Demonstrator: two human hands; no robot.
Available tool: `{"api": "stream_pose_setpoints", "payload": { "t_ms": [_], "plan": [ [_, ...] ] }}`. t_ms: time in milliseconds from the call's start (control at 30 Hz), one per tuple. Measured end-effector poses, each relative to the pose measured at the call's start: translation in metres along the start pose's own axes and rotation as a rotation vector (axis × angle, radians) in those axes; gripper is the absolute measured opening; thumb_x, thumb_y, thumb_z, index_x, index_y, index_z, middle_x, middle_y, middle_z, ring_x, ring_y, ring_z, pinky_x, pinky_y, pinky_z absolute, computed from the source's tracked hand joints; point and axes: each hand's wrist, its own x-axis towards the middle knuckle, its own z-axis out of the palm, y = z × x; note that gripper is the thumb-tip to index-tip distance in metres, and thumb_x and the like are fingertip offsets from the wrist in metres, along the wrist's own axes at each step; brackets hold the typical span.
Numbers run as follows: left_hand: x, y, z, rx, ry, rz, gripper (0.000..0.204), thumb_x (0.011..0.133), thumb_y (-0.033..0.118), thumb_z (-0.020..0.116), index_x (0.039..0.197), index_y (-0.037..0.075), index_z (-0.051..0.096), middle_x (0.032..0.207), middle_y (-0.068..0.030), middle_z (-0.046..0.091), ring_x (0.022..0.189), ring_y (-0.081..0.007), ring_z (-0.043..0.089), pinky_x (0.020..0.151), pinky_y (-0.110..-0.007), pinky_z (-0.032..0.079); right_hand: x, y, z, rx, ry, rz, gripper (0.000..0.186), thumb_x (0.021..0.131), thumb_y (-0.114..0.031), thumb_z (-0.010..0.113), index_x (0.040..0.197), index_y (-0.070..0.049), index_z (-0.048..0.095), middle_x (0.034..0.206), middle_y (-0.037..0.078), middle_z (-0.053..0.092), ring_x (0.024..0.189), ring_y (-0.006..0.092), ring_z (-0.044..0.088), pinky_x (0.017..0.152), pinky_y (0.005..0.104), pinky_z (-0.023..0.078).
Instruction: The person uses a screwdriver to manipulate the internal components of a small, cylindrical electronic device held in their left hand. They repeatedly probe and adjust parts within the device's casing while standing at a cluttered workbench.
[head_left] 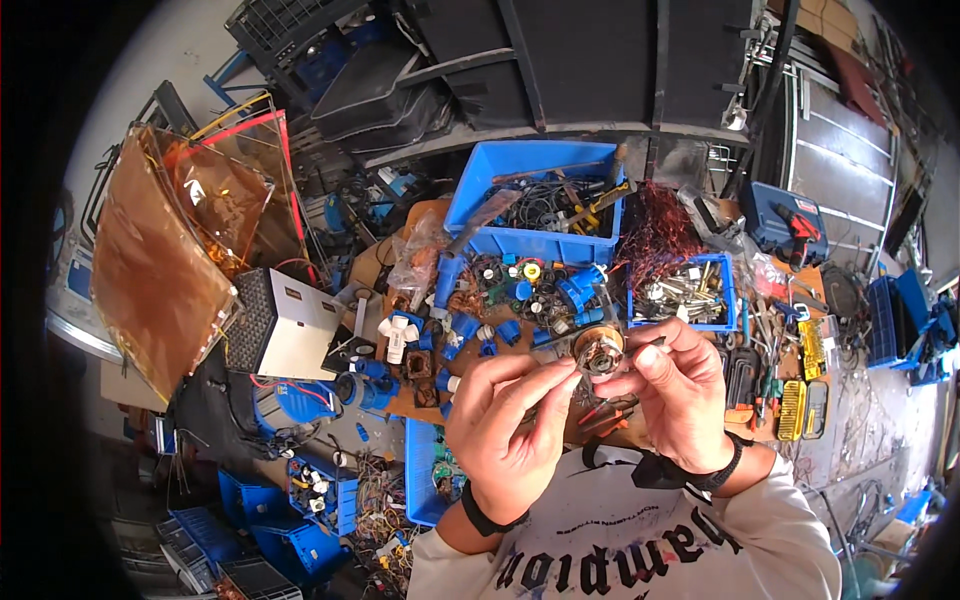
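In front of my chest, both hands hold up a small round metal part (pixel 600 352) with a copper-coloured rim and a shiny, hollow-looking middle. My left hand (pixel 510 425) pinches it from the left between thumb and fingertips. My right hand (pixel 685 390) is closed at its right side, thumb and forefinger pressed near a small dark piece (pixel 657 343) whose kind I cannot make out. Beneath the hands, the cluttered bench carries blue plastic fittings (pixel 463 330) and a white bottle-like piece (pixel 397 338).
A large blue bin (pixel 535 243) with cables and tools stands at the back. Right of it lie a tangle of dark red wire (pixel 660 235) and a blue tray (pixel 735 295) of metal pieces. Pliers, a yellow bit case (pixel 792 410) and a red drill (pixel 800 232) sit farther right.
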Motion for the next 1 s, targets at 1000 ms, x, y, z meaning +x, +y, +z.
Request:
{"api": "stream_pose_setpoints", "payload": {
  "t_ms": [1000],
  "plan": [
    [0.012, 0.019, -0.038, 0.09, -0.232, 0.173, 0.021, 0.07, -0.002, 0.073, 0.09, 0.003, 0.068, 0.085, -0.0088, 0.065, 0.073, -0.0219, 0.061, 0.063, -0.03, 0.048, -0.022, -0.004, 0.003, -0.449, -0.184, -0.272, 0.013, 0.084, 0.008, 0.06, 0.096, 0.005, 0.057, 0.099, 0.016, 0.061, 0.087, 0.0177, 0.064, 0.076, 0.028, 0.056]
  ]
}}
